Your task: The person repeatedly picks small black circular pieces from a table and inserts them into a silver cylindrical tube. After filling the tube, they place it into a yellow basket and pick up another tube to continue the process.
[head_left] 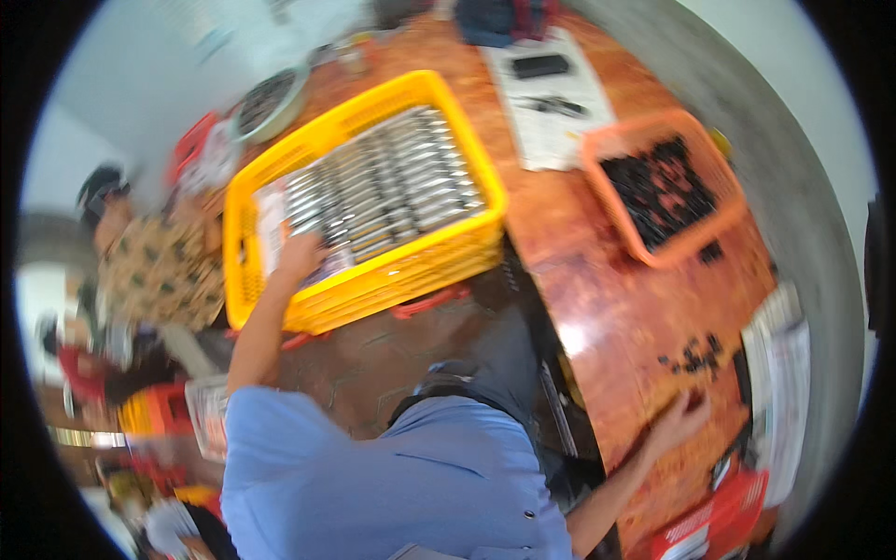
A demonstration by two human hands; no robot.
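Left hand (301, 254) reaching into yellow crate (439, 257) of metal strips (383, 187), right hand (679, 422) flat on wooden table (597, 280) — beside small black parts (693, 355)

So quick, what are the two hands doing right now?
Left hand: reaching into the yellow crate, resting on the silvery metal pieces; grip unclear.
Right hand: open, flat on the wooden table near small dark pieces.

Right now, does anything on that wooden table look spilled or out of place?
Yes. A few small black pieces lie scattered loose on the glossy brown wooden table, outside the orange plastic basket holding similar black pieces. The right hand rests beside them.
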